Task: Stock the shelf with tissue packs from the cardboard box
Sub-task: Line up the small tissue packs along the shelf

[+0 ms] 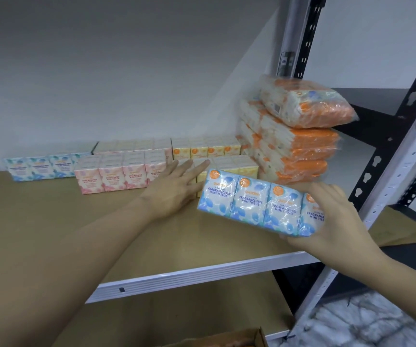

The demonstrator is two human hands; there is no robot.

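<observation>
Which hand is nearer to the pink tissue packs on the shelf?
Left. The left hand lies flat on the shelf, just right of the pink tissue packs. The right hand is much farther right, holding the blue tissue pack.

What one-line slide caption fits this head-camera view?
Right hand holds a blue tissue pack above the shelf; open left hand reaches toward the yellow packs.

Plain white wall (102,71) behind, evenly lit with no hard shadows. Slotted metal uprights (309,33) in black and pale grey off to the right. Marbled grey-white floor (367,326) down in the bottom right corner, a bit blurry.
</observation>
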